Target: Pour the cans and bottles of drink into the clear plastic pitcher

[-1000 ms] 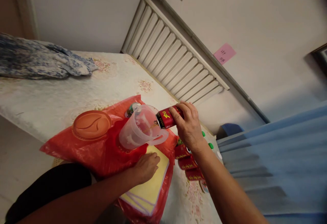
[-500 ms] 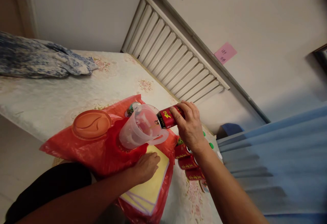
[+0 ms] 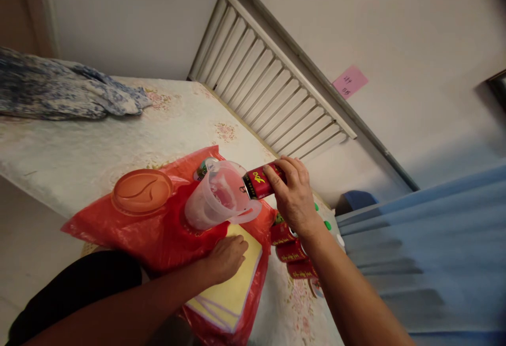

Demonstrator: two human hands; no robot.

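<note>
My right hand [image 3: 296, 193] is closed around a red drink can [image 3: 261, 180], tipped with its opening over the rim of a clear plastic pitcher [image 3: 205, 204]. Some pinkish content shows inside the pitcher, which stands on red plastic [image 3: 142, 235] spread over the table. Loosely curled, my left hand [image 3: 228, 257] rests on a folded yellow cloth [image 3: 225, 298] with pale purple edging; no object shows in its fingers. Left of the pitcher lies an orange lid [image 3: 142, 190]. Another can [image 3: 203, 168] stands partly hidden behind the pitcher.
Several red cans [image 3: 290, 251] stand by my right forearm, with green-capped bottles [image 3: 327, 225] partly hidden behind it. A flowered tablecloth [image 3: 185, 114] covers the table. Blue-white fabric [image 3: 71, 88] lies at the far left. A radiator [image 3: 272, 82] and a blue curtain [image 3: 430, 251] border the table.
A thin stream at the can's mouth earlier is no longer clearly visible. The can, pitcher and both hands keep nearly the same places.
</note>
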